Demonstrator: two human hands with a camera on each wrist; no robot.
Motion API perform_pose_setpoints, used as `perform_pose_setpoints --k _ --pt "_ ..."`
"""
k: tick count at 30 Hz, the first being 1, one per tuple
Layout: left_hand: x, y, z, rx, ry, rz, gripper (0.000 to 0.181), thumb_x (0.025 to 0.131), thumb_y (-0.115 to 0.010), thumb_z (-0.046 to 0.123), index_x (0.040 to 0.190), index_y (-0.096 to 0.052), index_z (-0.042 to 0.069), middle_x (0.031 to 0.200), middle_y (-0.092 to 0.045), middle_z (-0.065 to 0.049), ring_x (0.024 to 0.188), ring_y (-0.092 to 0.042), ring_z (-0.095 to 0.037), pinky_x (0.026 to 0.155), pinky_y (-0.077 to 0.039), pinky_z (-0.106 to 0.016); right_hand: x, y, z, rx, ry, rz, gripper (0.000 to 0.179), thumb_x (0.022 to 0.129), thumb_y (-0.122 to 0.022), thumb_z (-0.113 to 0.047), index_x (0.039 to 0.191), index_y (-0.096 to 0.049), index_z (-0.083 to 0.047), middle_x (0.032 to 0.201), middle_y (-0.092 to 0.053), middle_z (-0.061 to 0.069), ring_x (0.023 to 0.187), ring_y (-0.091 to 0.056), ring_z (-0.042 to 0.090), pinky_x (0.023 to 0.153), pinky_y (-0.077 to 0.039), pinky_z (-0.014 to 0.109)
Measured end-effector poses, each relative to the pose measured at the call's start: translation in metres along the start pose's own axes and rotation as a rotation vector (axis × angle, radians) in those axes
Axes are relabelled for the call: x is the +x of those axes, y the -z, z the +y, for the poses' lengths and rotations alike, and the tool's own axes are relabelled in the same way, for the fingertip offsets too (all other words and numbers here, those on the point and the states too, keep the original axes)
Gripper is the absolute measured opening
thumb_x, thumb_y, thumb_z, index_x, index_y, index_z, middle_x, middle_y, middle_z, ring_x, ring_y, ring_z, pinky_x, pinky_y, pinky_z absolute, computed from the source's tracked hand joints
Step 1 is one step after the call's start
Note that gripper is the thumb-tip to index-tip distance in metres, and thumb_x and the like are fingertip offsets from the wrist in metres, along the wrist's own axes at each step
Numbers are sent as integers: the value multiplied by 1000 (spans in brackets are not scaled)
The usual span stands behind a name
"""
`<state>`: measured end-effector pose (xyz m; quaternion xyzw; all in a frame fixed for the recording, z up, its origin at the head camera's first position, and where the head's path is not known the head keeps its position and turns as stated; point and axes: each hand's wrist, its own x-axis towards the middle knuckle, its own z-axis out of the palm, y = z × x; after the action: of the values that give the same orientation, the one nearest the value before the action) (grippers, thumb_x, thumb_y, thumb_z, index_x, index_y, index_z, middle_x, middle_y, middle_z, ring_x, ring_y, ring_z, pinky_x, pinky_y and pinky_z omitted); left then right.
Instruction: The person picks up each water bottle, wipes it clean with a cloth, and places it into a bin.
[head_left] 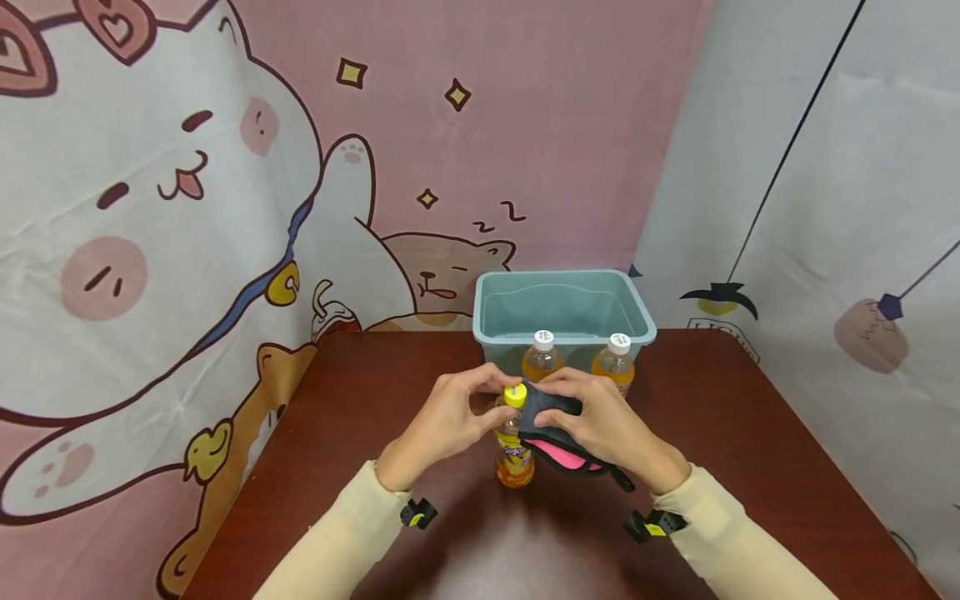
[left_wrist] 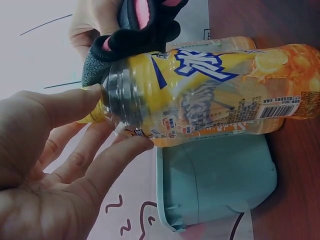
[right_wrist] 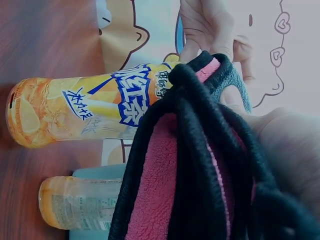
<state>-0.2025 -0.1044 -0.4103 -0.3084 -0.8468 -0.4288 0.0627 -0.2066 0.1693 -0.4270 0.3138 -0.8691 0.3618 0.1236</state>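
A bottle of iced tea [head_left: 514,467] with a yellow cap and yellow label stands upright in front of me in the head view. My left hand [head_left: 456,410] pinches it by the neck and cap, thumb on the near side. In my right hand [head_left: 600,417] is a folded grey cloth [head_left: 547,406] with pink lining and black edging, gripped between thumb and fingers. The cloth is pressed against the bottle's neck, just beside the cap. In the right wrist view, the cloth's pink folds [right_wrist: 155,185] hang open and hide part of the bottle.
Two white-capped bottles, a left one [head_left: 542,363] and a right one [head_left: 613,367], stand behind the hands. Behind them a light blue plastic bin [head_left: 562,340] sits at the back of the dark red table [head_left: 390,392], against a cartoon-printed wall cloth [head_left: 570,125].
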Motion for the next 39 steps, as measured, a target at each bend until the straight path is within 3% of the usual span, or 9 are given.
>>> perform_pose_setpoints --k 13,21,29,39 --pt "-1 0 0 -16 7 -9 39 102 -93 12 137 -79 17 130 -88 -1 121 -85 -20 105 -71 -37 -9 -4 9 -17 3 -8 50 89 -102 -21 134 -86 -7 124 -88 4 96 -78 11 81 -67 25" --pt "0 1 -1 -17 2 -9 38 102 -93 12 137 -79 19 132 -87 0 121 -85 -19 105 -71 -35 -14 -10 17 -40 -22 -28 40 90 -102 -20 127 -87 -13 122 -87 -2 99 -75 10 85 -66 29" --pt "0 1 -1 -5 -4 0 37 102 -93 12 136 -79 17 131 -87 -1 120 -84 -18 106 -69 -31 -21 -27 40 -81 -25 -104 36 93 -100 -25 124 -86 -12 114 -87 -3 96 -73 7 84 -65 29" --pt "1 1 -1 -3 -8 7 36 102 -92 11 135 -79 18 131 -87 -1 120 -85 -18 106 -69 -32 -26 -54 56 -119 -18 -219 34 92 -102 -23 119 -86 -9 114 -87 0 108 -82 15 97 -71 43"
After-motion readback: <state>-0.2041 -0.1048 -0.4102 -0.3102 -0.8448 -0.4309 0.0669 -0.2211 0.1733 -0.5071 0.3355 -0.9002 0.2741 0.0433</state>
